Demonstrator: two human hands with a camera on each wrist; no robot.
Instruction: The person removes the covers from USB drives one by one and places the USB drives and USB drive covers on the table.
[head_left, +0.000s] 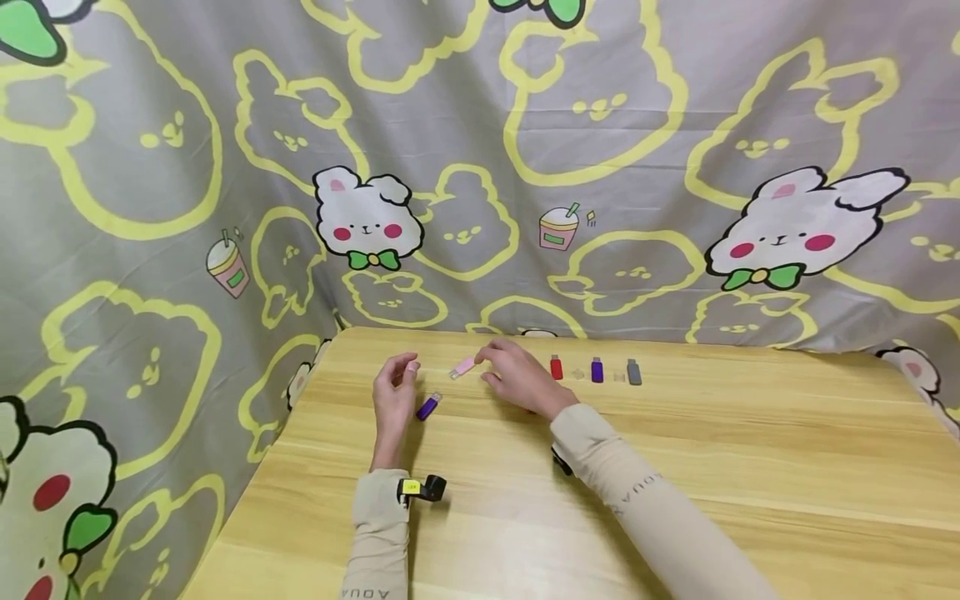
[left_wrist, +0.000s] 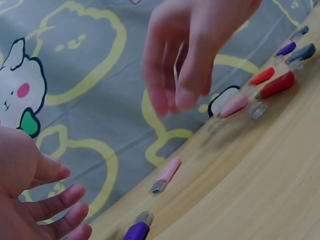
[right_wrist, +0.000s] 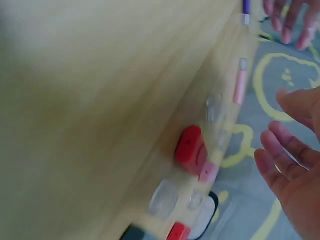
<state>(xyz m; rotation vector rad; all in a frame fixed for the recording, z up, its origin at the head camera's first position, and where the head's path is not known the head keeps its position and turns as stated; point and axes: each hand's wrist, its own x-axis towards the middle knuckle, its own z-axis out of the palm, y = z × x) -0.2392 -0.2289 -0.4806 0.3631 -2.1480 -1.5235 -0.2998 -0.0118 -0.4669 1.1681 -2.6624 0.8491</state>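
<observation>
A pink USB stick [head_left: 464,367] lies on the table with its metal plug bare, pointing toward my left hand. My right hand [head_left: 519,375] hovers just right of it, fingers bent loosely and holding nothing. Nearer me is a purple USB stick [head_left: 429,406], its plug also uncovered. Left of both sticks, my left hand [head_left: 394,392] is raised over the table, palm inward, with nothing in its relaxed fingers. In the left wrist view, a second pink USB stick [left_wrist: 235,106] and a dark red USB stick [left_wrist: 276,85] lie below and beyond my right hand, each beside a clear cap.
Further right stand a red USB stick [head_left: 556,367], another purple USB stick [head_left: 597,370] and a grey USB stick [head_left: 633,372] in a row. Small clear caps [head_left: 578,374] lie among them. A patterned curtain [head_left: 465,167] hangs along the back edge of the wooden table [head_left: 712,467].
</observation>
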